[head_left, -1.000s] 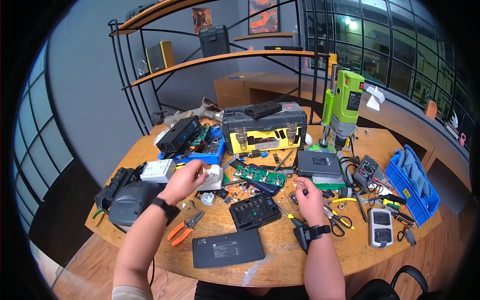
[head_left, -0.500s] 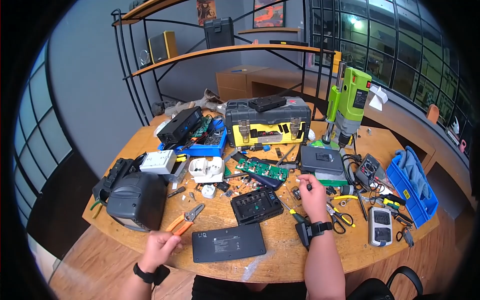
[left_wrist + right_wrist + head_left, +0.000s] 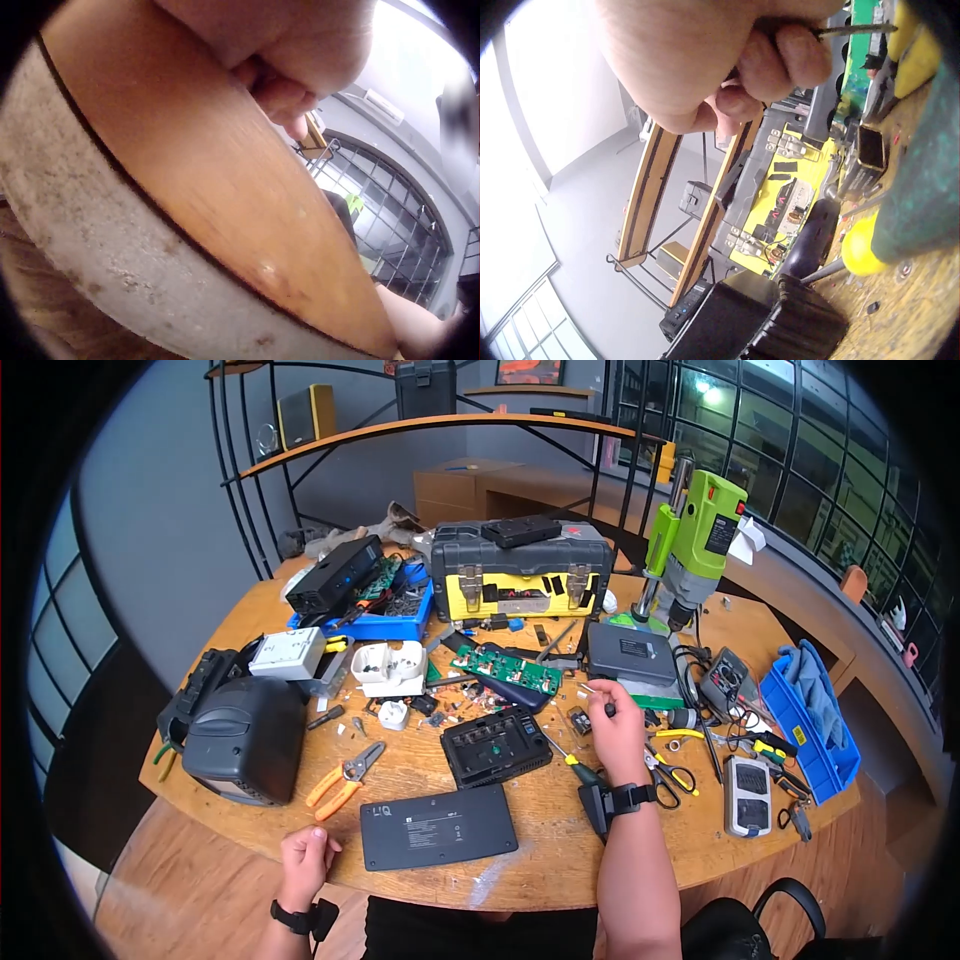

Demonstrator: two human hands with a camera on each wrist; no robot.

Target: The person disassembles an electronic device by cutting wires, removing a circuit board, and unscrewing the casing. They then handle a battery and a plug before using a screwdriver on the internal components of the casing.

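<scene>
My right hand [image 3: 618,735] curls round a thin metal tool [image 3: 859,30], its shaft poking out past the fingers in the right wrist view. A black knob-like end shows between those fingers in the head view. Below lie a green-and-yellow screwdriver [image 3: 585,770] and scissors [image 3: 675,775]. Loosely curled, my left hand [image 3: 305,865] is at the front table edge with nothing visible in it, left of a black labelled panel [image 3: 440,830]. Behind the panel are an open black housing [image 3: 495,748] and a green circuit board [image 3: 507,668]. Orange-handled strippers [image 3: 345,780] lie left of them.
A toolbox [image 3: 525,575] and a green drill stand [image 3: 700,530] stand at the back. Blue bins [image 3: 400,625] hold parts and cloth at both sides. White sockets [image 3: 390,668], a black case [image 3: 245,740] and a grey charger [image 3: 747,797] surround the scattered small pieces.
My left hand has come back from beside the white sockets to the front edge of the table. My right hand stays near the same spot, gripping the thin tool. The head view has shifted slightly.
</scene>
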